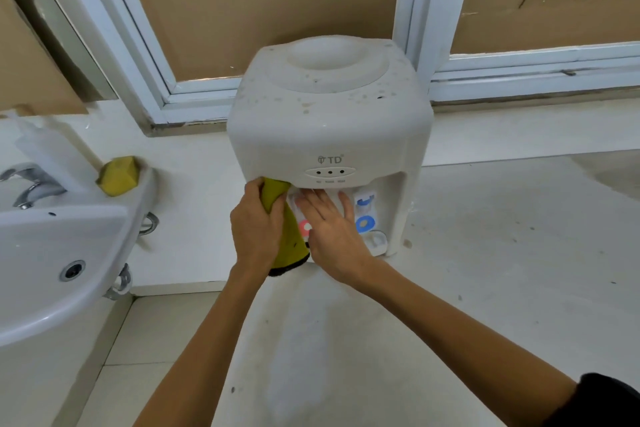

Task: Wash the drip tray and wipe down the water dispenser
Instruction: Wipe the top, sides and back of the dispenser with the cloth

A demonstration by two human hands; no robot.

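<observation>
Water dispenser (329, 121), white and speckled with stains, stood at frame centre on a pale counter (502, 253). Left hand (256, 229) gripped a yellow-green cloth (284, 218) against the tap recess. Right hand (332, 229) lay open, fingers spread flat inside that recess. Sink (52, 253) occupied the left edge.

You can read one mark only: the brand "TD", preceded by a small emblem, printed in grey on the front panel of the water dispenser (329, 121), just above its three indicator lights (330, 172). The tiny captions beneath those lights are too blurred to read.
</observation>
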